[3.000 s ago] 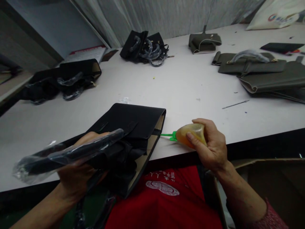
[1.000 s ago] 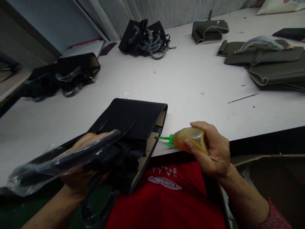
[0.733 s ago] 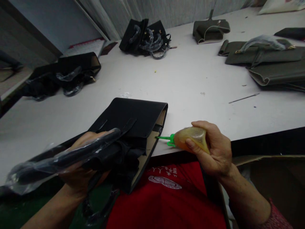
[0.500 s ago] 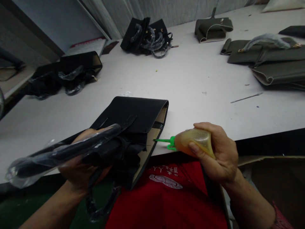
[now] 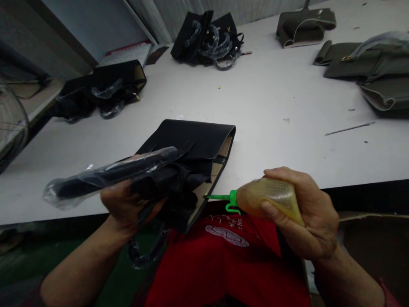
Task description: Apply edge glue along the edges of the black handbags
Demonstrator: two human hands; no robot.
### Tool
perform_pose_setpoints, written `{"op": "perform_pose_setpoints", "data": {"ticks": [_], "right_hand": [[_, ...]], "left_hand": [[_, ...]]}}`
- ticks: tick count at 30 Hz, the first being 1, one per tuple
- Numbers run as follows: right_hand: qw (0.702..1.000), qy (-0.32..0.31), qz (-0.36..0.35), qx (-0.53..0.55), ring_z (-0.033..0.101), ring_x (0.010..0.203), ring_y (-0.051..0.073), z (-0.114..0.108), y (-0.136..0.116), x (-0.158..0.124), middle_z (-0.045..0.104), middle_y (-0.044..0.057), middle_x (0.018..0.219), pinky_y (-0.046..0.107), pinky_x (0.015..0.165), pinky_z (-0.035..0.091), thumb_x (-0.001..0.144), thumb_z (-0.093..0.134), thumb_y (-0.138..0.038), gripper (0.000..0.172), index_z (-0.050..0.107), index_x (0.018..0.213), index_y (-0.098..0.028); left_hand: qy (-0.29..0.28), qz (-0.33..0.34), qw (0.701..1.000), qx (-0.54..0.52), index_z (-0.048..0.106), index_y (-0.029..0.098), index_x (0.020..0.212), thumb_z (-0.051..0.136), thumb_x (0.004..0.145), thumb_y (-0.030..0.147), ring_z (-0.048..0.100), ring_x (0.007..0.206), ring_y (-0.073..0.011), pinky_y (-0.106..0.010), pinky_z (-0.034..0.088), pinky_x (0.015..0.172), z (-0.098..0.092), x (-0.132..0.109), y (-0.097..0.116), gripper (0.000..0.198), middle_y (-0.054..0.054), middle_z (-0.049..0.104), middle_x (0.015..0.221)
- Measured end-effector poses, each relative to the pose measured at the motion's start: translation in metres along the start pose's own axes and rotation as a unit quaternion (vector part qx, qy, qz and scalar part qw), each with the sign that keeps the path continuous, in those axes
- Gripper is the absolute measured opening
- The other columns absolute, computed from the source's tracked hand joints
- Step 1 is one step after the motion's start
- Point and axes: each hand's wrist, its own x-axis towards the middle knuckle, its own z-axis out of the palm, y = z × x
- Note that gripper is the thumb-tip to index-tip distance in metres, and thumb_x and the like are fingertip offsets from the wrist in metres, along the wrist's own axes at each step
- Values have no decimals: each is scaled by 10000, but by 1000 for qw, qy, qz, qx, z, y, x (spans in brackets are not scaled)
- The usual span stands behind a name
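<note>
A black handbag lies at the near edge of the white table, its open side panel facing me. My left hand is closed around the bag's plastic-wrapped handle and the folded top of the bag. My right hand is closed on a soft yellowish glue bottle. The bottle's green nozzle touches the edge of the bag's tan side panel.
More black handbags lie at the far left and at the back middle. Olive-green bag parts are spread at the right, another further back. A thin metal rod lies on the table at the right. A cardboard box edge is under the table.
The nozzle tip has slid down the bag's side edge toward me. My left hand has pulled the handle and bag top nearer. The view has tilted downward.
</note>
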Motion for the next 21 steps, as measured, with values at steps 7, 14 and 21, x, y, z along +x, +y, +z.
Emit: {"op": "perform_pose_setpoints", "data": {"ticks": [7, 14, 21], "right_hand": [[999, -23, 0, 32, 682, 792, 184, -3, -11, -1, 704, 56, 1042, 288, 632, 578, 888, 719, -336, 367, 641, 1234, -245], [999, 27, 10, 39, 658, 681, 176, -7, -6, 0, 707, 63, 972, 271, 493, 534, 896, 706, -335, 325, 671, 1210, -256], [999, 42, 22, -12, 645, 680, 164, -3, -8, 4, 701, 51, 966, 278, 524, 522, 872, 737, -347, 345, 651, 1190, -244]], "left_hand": [[-17, 75, 996, 48, 429, 203, 535, 757, 697, 332, 307, 414, -66, -222, 190, 424, -1, 6, 2, 387, 74, 365, 456], [-4, 48, 997, 64, 416, 204, 503, 752, 657, 375, 335, 385, -70, -217, 177, 410, 2, 8, 1, 408, 70, 373, 426], [0, 64, 995, 74, 444, 210, 534, 739, 706, 387, 308, 383, -75, -232, 171, 408, 4, 8, 7, 385, 66, 376, 434]]}}
